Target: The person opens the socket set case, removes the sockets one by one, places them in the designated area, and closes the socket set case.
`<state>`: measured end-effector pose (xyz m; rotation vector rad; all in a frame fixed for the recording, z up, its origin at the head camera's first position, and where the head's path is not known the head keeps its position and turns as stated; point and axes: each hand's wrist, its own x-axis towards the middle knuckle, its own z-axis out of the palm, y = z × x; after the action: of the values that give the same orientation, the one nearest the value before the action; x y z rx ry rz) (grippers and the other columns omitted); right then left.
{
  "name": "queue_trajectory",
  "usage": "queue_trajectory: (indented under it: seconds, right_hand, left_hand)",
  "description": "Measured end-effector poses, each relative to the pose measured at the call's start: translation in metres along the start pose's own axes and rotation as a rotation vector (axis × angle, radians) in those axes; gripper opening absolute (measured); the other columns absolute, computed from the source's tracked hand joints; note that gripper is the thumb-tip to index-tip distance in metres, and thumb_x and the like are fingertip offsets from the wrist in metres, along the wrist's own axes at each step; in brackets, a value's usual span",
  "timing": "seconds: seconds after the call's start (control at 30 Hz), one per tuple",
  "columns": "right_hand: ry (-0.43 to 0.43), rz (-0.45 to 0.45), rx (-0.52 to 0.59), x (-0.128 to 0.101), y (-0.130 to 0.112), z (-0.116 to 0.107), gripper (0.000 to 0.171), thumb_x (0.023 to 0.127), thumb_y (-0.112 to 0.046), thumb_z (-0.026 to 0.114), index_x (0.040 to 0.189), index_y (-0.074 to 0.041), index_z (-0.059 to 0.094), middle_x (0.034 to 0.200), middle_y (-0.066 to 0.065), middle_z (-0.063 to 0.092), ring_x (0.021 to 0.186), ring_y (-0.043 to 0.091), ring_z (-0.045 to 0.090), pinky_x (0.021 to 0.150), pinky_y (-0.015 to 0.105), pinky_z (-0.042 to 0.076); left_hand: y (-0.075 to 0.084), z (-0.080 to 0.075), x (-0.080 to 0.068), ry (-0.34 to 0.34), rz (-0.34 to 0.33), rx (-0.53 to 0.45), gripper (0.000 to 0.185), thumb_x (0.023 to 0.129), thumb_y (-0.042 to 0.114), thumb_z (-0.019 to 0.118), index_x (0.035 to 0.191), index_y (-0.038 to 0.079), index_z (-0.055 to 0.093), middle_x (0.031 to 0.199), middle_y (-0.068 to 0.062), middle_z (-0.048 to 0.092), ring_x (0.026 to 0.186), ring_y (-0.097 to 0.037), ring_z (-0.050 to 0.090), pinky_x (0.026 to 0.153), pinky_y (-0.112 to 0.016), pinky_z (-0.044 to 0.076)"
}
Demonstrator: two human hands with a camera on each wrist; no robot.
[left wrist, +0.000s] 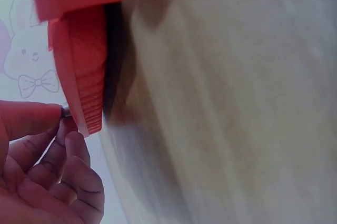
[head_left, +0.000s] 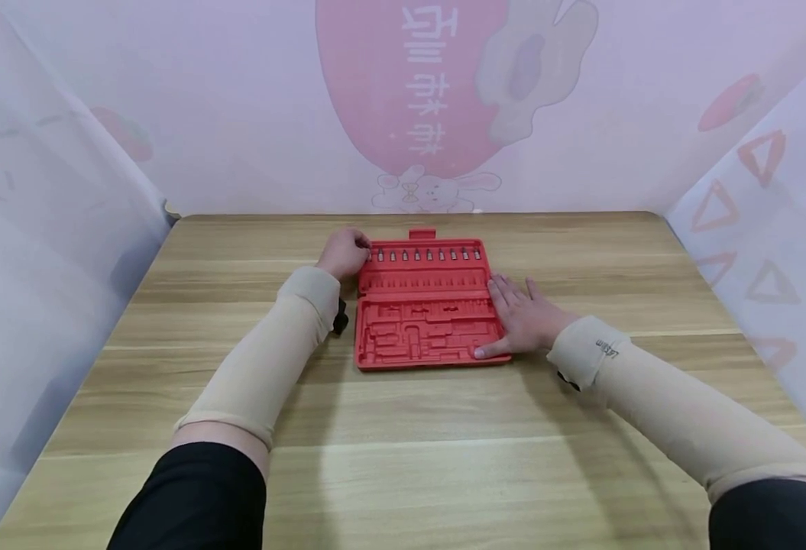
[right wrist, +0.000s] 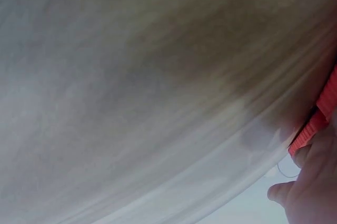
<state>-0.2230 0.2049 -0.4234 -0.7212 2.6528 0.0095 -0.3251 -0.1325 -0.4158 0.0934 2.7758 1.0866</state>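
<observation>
A red plastic tool case (head_left: 437, 330) lies unfolded on the table, its moulded recesses facing up. Along the far row of its upper half stand several small metal bits (head_left: 417, 256). At the case's far left corner, my left hand (head_left: 344, 253) pinches a small metal bit (left wrist: 65, 112) between thumb and fingers; the left wrist view shows this bit at the rim. My right hand (head_left: 528, 317) rests on the case's right edge with fingers extended, the thumb over the near right corner. The lower half's shaped recesses hold no visible tools.
The wood-grain table (head_left: 403, 466) extends around the case on all sides. Behind it rises a pale printed backdrop (head_left: 251, 107), with similar sheets at left and right. A red latch tab (head_left: 422, 234) sticks out from the case's far edge.
</observation>
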Motion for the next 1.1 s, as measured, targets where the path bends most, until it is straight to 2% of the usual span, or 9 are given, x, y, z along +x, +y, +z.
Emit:
queue_trajectory:
  seconds: [0.13, 0.3, 0.4, 0.53, 0.77, 0.97, 1.1]
  right_hand:
    - [0.005, -0.003, 0.002, 0.003, 0.003, 0.004, 0.139, 0.080, -0.092, 0.049, 0.160, 0.009, -0.001, 0.168, 0.026, -0.004, 0.156, 0.040, -0.003, 0.120, 0.063, -0.003]
    - [0.009, -0.009, -0.004, 0.003, 0.003, 0.005, 0.138, 0.080, -0.093, 0.048, 0.160, 0.008, -0.001, 0.169, 0.026, -0.004, 0.156, 0.040, -0.003, 0.120, 0.063, -0.002]
    - [0.008, -0.009, 0.000, 0.002, 0.002, 0.004, 0.137, 0.081, -0.091, 0.049, 0.160, 0.009, 0.000, 0.168, 0.026, -0.003, 0.156, 0.040, -0.002, 0.120, 0.062, -0.003]
    - [0.014, -0.013, 0.019, 0.000, 0.001, 0.003, 0.136, 0.081, -0.089, 0.052, 0.160, 0.010, 0.002, 0.168, 0.028, -0.002, 0.155, 0.042, -0.001, 0.120, 0.063, -0.002]
    - [0.026, -0.035, 0.012, 0.003, 0.005, 0.007, 0.135, 0.082, -0.088, 0.052, 0.160, 0.010, 0.001, 0.168, 0.028, -0.001, 0.156, 0.041, -0.002, 0.123, 0.056, 0.005]
    - [0.032, -0.050, 0.038, 0.004, 0.007, 0.007, 0.137, 0.082, -0.088, 0.054, 0.159, 0.011, 0.000, 0.167, 0.030, -0.002, 0.155, 0.043, -0.002, 0.123, 0.054, 0.006]
    - [0.024, -0.047, 0.040, 0.005, 0.007, 0.008, 0.138, 0.081, -0.089, 0.052, 0.159, 0.010, -0.001, 0.168, 0.029, -0.003, 0.155, 0.042, -0.003, 0.123, 0.055, 0.005]
  left_hand:
    - [-0.002, -0.003, 0.000, 0.002, -0.029, -0.086, 0.019, 0.106, 0.009, 0.052, 0.116, 0.001, 0.066, 0.114, -0.016, 0.063, 0.106, -0.029, 0.055, 0.093, -0.043, 0.048]
    - [0.001, -0.009, -0.004, 0.001, -0.044, -0.204, 0.025, 0.107, 0.011, 0.051, 0.125, -0.001, 0.061, 0.123, -0.017, 0.060, 0.115, -0.030, 0.054, 0.098, -0.043, 0.045]
    - [0.000, -0.013, -0.005, -0.004, -0.046, -0.248, 0.028, 0.107, 0.011, 0.050, 0.129, -0.003, 0.060, 0.127, -0.019, 0.060, 0.118, -0.031, 0.055, 0.099, -0.043, 0.046]
    - [-0.006, -0.018, -0.005, -0.016, -0.060, -0.291, 0.029, 0.108, 0.011, 0.049, 0.131, -0.005, 0.059, 0.125, -0.020, 0.059, 0.113, -0.030, 0.057, 0.097, -0.042, 0.047]
    - [-0.017, -0.022, -0.006, -0.050, -0.083, -0.259, 0.031, 0.107, 0.011, 0.047, 0.130, -0.005, 0.061, 0.118, -0.018, 0.061, 0.106, -0.026, 0.056, 0.091, -0.038, 0.048]
    - [-0.020, -0.025, -0.007, -0.051, -0.070, -0.218, 0.032, 0.108, 0.012, 0.049, 0.132, -0.006, 0.061, 0.123, -0.021, 0.062, 0.109, -0.028, 0.058, 0.093, -0.040, 0.049]
    - [-0.024, -0.026, -0.006, -0.056, -0.096, -0.187, 0.031, 0.107, 0.011, 0.052, 0.130, -0.006, 0.063, 0.125, -0.021, 0.062, 0.108, -0.028, 0.058, 0.092, -0.038, 0.048]
